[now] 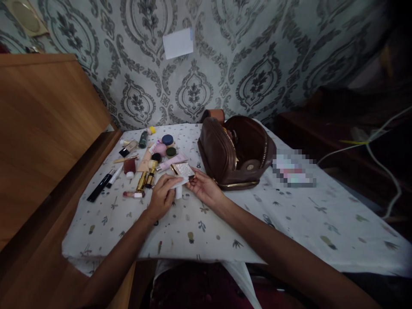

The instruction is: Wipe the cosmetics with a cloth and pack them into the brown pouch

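Forearms (273, 237) low in frame, our right hand (206, 188) grips glittery compact (183, 169) at centre, left hand (161, 195) pinches white tissue (180, 183), likely mid-wipe; next move needs compact steady.

The bag (213, 150) looks like smooth, softly shining leather, its zip (238, 185) glossy metal. Left of the bag, the compact (183, 169) has a glittery lid, the wipe (180, 182) looks thin and matt, and the tubes (141, 182) gleam metallic gold. Beneath the bag lies matt cloth (231, 227); far left of it, a smooth wooden panel (48, 116).
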{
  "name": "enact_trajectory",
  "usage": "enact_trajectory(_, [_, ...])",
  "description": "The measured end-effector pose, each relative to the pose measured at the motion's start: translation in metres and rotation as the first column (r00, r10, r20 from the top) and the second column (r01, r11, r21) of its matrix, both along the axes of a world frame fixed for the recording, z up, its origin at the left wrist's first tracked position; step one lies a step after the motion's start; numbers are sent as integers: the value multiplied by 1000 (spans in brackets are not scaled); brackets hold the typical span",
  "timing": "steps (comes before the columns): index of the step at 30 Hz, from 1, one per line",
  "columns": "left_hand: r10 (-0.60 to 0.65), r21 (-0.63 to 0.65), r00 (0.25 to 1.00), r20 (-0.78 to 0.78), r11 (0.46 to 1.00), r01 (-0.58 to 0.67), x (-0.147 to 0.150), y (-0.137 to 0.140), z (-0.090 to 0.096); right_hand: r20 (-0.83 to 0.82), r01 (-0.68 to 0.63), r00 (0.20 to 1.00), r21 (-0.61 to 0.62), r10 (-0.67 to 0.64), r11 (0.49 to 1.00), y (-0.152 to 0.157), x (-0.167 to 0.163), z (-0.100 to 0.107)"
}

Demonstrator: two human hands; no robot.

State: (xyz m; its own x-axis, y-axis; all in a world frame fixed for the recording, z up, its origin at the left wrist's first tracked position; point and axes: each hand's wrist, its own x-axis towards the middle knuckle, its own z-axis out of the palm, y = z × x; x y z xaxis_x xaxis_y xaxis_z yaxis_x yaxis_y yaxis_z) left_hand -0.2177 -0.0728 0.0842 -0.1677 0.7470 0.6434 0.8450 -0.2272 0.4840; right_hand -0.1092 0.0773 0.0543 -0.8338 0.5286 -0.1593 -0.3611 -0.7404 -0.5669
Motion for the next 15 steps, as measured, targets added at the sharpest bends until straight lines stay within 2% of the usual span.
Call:
enact_trajectory(5, [80,45,997,-22,996,-79,0,0,0,-26,-76,997,11,76,997,2,2,2])
enact_trajectory(11, [257,89,966,-21,963,-254,-5,-1,-1,15,-100,995,-90,101,991,0,1,3])
enact_trajectory(15, [255,58,967,-22,966,-253,-6,-2,-1,11,-94,995,-82,95,992,0,0,0])
